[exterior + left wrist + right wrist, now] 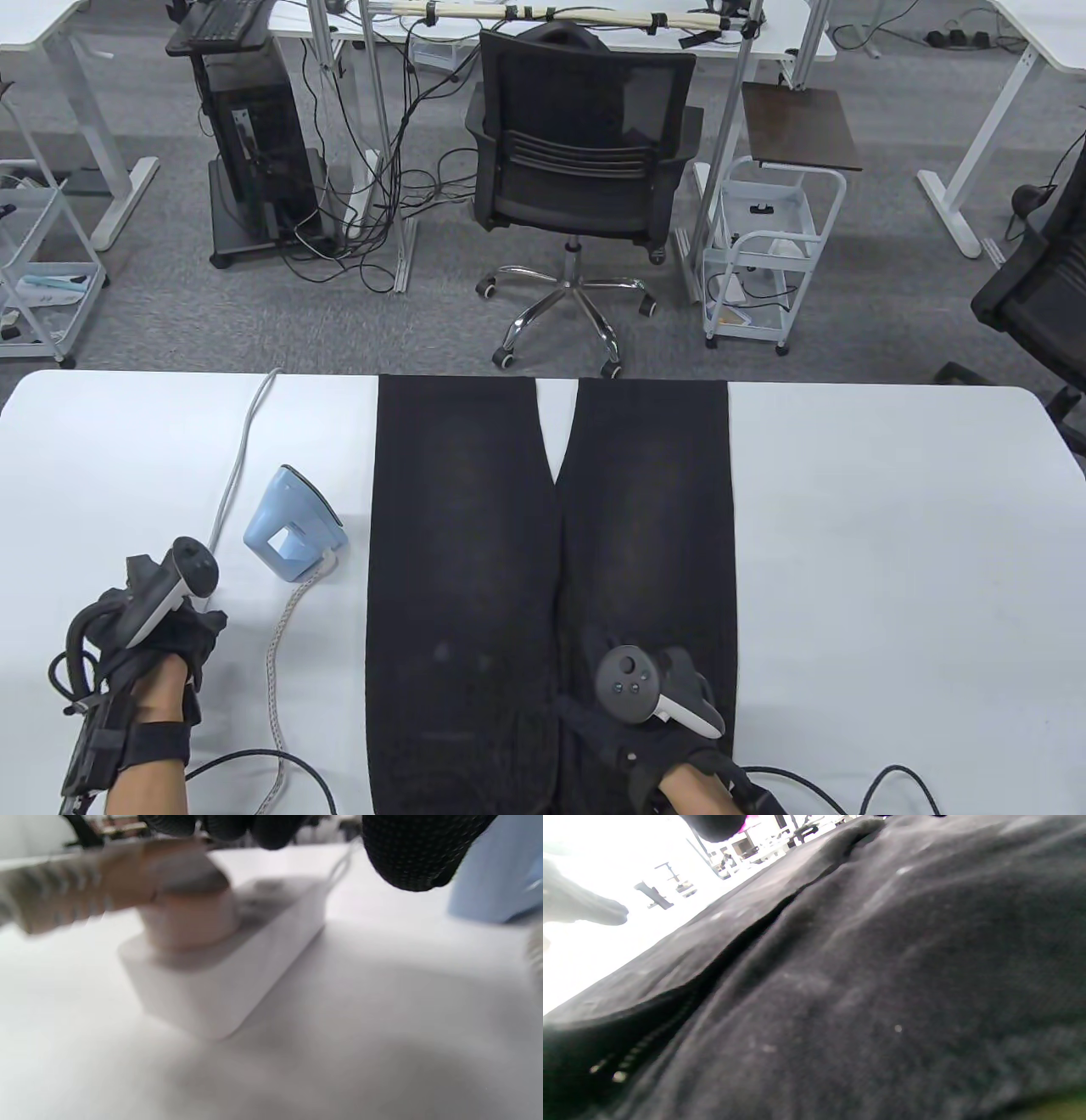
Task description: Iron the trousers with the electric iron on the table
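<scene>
Resting on the black trousers (551,543), the right hand (653,722) lies on the right leg close to the near table edge; its fingers are hidden under the tracker (649,692) and lost against the dark cloth, so I cannot tell whether they lie flat or grip the fabric. The right wrist view shows only blurred dark cloth with a seam running away from the hand. Across the trousers to the left, the left hand (161,637) hovers over the white table (891,552). In the left wrist view, its gloved fingertips (407,853) hang loosely above a white power strip (220,963) with a plug (186,912) seated in it, holding nothing; that view is badly blurred, and the table view hides the strip beneath the hand. Just beyond the left hand, towards the trousers, the pale blue iron (293,535) stands upright on its heel, apart from the cloth, its braided cord (284,645) trailing back past the hand. Farther off, the trouser legs reach the table's far edge, cuffs cut off there. Beyond the table stand an office chair (585,170) and a white wire cart (768,263) holding papers too small to make out.
</scene>
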Motion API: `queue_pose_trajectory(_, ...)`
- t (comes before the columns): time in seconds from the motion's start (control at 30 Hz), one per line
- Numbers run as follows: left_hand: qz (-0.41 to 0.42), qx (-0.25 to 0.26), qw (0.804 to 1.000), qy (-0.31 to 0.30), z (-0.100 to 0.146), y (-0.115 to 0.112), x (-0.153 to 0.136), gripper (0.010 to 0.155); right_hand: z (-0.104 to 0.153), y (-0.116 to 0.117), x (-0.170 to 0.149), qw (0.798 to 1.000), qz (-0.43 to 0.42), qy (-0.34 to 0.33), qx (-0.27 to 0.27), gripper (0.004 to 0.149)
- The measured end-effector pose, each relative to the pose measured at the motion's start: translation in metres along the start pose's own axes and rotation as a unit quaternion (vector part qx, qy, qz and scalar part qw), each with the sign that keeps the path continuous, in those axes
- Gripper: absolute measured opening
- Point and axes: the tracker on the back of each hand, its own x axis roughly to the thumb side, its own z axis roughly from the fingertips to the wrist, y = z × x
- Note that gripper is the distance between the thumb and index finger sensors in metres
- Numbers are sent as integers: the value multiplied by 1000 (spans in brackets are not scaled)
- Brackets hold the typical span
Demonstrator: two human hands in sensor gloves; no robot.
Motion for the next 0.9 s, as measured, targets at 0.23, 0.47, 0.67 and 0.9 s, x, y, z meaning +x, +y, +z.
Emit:
queue_pose_trajectory(0.23, 172, 138, 972, -77, 26, 65, 25, 96, 0, -1, 2, 1000, 1, -6, 0, 88)
queue_pose_trajectory(0.47, 238, 155, 955, -83, 7, 52, 53, 103, 0, 0, 1, 1000, 0, -8, 5, 88)
queue_pose_trajectory(0.67, 302, 107, 946, -48, -26, 6, 51, 98, -1, 1, 3, 1000, 2, -8, 11, 89)
queue_pose_trajectory(0.9, 422, 85, 902, -43, -43, -25, 44, 73, -4, 1, 3, 1000, -3, -4, 18, 89)
